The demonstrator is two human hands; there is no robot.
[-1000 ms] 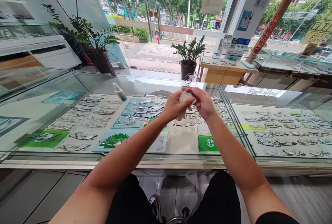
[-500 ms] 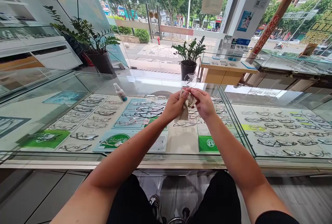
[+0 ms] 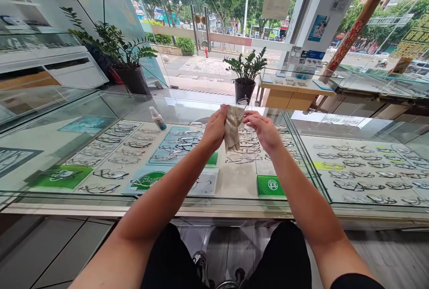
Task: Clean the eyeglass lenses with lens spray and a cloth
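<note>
My left hand (image 3: 213, 129) is closed on a beige cleaning cloth (image 3: 232, 129) that hangs down from its fingers above the glass counter (image 3: 100, 110). The cloth is wrapped over part of a pair of clear-lensed glasses (image 3: 244, 103), whose lens shows just above the cloth. My right hand (image 3: 264, 130) pinches the glasses from the right, fingers curled together. Both hands are held up over the middle of the counter, close together.
A small spray bottle (image 3: 157, 118) stands on the counter left of my hands. Inside the display case lie several rows of spectacle frames (image 3: 187, 141) and green cards (image 3: 272, 185). Potted plants (image 3: 246, 74) stand behind, near the glass doors. My knees are below the counter edge.
Both hands rose slightly. The cloth, bunched between the hands before, now hangs unfolded from my left hand, and the glasses are lifted higher.
</note>
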